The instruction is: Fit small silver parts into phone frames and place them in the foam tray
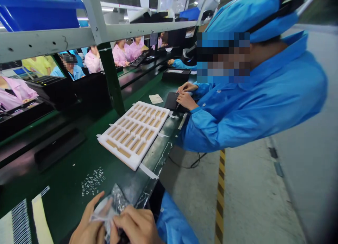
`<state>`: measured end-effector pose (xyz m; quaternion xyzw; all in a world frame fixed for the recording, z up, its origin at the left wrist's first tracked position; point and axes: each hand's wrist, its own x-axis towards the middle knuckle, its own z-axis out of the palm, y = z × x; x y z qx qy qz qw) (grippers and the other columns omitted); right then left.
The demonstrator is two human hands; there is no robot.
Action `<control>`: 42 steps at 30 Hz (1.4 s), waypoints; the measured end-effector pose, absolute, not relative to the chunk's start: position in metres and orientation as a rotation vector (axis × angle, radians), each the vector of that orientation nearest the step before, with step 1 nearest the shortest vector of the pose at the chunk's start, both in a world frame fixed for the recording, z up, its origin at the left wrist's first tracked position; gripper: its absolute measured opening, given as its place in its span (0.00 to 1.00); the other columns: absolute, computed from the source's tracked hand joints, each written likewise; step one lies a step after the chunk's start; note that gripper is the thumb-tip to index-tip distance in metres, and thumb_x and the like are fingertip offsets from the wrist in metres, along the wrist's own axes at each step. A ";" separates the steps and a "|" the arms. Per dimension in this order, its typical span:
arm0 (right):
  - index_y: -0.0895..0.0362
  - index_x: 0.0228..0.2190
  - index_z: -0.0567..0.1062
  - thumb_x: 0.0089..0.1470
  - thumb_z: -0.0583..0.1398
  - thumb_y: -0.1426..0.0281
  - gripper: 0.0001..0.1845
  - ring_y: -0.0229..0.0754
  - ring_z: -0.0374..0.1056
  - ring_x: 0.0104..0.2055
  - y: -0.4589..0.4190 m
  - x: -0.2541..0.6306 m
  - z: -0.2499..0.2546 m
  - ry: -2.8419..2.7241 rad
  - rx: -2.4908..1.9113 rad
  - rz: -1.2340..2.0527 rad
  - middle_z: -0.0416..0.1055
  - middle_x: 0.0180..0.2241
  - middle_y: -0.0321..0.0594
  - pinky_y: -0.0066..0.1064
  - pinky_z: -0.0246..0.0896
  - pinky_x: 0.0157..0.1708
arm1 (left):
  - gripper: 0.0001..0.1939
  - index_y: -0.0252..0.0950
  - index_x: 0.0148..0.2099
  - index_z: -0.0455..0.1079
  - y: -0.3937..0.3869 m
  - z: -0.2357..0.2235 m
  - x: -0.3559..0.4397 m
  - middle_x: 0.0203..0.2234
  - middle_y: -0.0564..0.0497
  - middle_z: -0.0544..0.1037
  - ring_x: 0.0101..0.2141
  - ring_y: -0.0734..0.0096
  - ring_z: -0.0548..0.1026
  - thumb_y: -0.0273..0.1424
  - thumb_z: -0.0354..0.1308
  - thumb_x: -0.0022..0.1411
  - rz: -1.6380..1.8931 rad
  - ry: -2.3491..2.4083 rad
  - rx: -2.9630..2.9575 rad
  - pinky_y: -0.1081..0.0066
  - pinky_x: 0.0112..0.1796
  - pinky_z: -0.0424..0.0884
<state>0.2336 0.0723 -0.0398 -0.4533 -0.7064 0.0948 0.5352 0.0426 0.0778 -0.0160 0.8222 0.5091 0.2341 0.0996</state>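
Low in the head view, my left hand and my right hand are together at the bench's near edge. Between them is a small clear plastic bag, crumpled, with small shiny bits inside. Fingers of both hands pinch its upper part; the left index finger points up. Just beyond the hands, many tiny silvery pieces lie scattered on the green bench top. To the left are a pale yellow strip and a sheet with rows of thin dark lines.
Ahead lies a white foam tray with many slots, taped to the bench. A co-worker in blue handles a flat dark item at the right. A dark elongated object lies left. A metal shelf frame rises behind.
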 end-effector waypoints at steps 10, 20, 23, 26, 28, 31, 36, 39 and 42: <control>0.53 0.44 0.83 0.69 0.59 0.68 0.11 0.43 0.77 0.29 0.080 0.283 -0.064 -1.664 -1.306 0.531 0.79 0.31 0.40 0.30 0.65 0.29 | 0.16 0.46 0.48 0.84 0.132 -0.020 0.086 0.33 0.51 0.81 0.34 0.66 0.82 0.30 0.56 0.66 0.282 1.441 2.157 0.73 0.36 0.74; 0.52 0.40 0.84 0.59 0.62 0.80 0.14 0.43 0.79 0.36 0.080 0.303 -0.071 -1.738 -1.366 0.798 0.76 0.35 0.38 0.28 0.70 0.37 | 0.20 0.52 0.55 0.80 0.132 -0.025 0.092 0.38 0.55 0.70 0.32 0.71 0.73 0.31 0.66 0.61 0.093 1.527 2.069 0.73 0.34 0.62; 0.53 0.42 0.84 0.59 0.61 0.80 0.16 0.43 0.79 0.36 0.079 0.301 -0.075 -1.692 -1.351 0.767 0.76 0.35 0.39 0.27 0.71 0.37 | 0.11 0.48 0.47 0.80 0.135 -0.030 0.095 0.40 0.55 0.69 0.34 0.72 0.74 0.30 0.64 0.62 0.132 1.469 2.071 0.74 0.35 0.64; 0.53 0.42 0.84 0.64 0.61 0.75 0.12 0.43 0.79 0.35 0.078 0.302 -0.079 -1.631 -1.350 0.724 0.77 0.34 0.39 0.27 0.71 0.35 | 0.06 0.44 0.42 0.80 0.135 -0.035 0.097 0.42 0.53 0.68 0.39 0.69 0.75 0.33 0.60 0.68 0.210 1.388 2.090 0.73 0.40 0.68; 0.53 0.40 0.84 0.66 0.60 0.72 0.11 0.42 0.78 0.34 0.078 0.302 -0.080 -1.614 -1.358 0.701 0.77 0.33 0.39 0.27 0.70 0.33 | 0.10 0.42 0.40 0.79 0.135 -0.038 0.098 0.42 0.51 0.68 0.40 0.66 0.75 0.36 0.57 0.71 0.267 1.336 2.109 0.71 0.42 0.69; 0.53 0.33 0.82 0.66 0.59 0.71 0.12 0.41 0.77 0.31 0.080 0.303 -0.080 -1.602 -1.387 0.637 0.77 0.30 0.38 0.26 0.67 0.29 | 0.14 0.41 0.38 0.77 0.136 -0.039 0.099 0.41 0.50 0.68 0.39 0.66 0.74 0.39 0.55 0.74 0.345 1.274 2.128 0.70 0.40 0.69; 0.53 0.28 0.79 0.65 0.59 0.70 0.14 0.38 0.75 0.25 0.086 0.311 -0.083 -1.577 -1.388 0.470 0.76 0.26 0.35 0.24 0.66 0.26 | 0.12 0.40 0.38 0.79 0.145 -0.035 0.097 0.47 0.47 0.71 0.45 0.63 0.75 0.36 0.58 0.73 0.457 1.230 2.117 0.69 0.47 0.71; 0.53 0.26 0.78 0.67 0.59 0.69 0.16 0.37 0.72 0.22 0.088 0.319 -0.083 -1.548 -1.399 0.389 0.74 0.23 0.34 0.24 0.64 0.23 | 0.12 0.40 0.36 0.81 0.151 -0.031 0.094 0.53 0.45 0.71 0.48 0.61 0.75 0.33 0.59 0.72 0.499 1.225 2.096 0.66 0.50 0.71; 0.53 0.26 0.77 0.67 0.59 0.68 0.16 0.37 0.70 0.20 0.090 0.324 -0.082 -1.545 -1.413 0.354 0.73 0.22 0.33 0.25 0.63 0.23 | 0.13 0.41 0.35 0.82 0.157 -0.029 0.090 0.55 0.44 0.72 0.48 0.60 0.76 0.33 0.59 0.72 0.518 1.217 2.062 0.66 0.51 0.71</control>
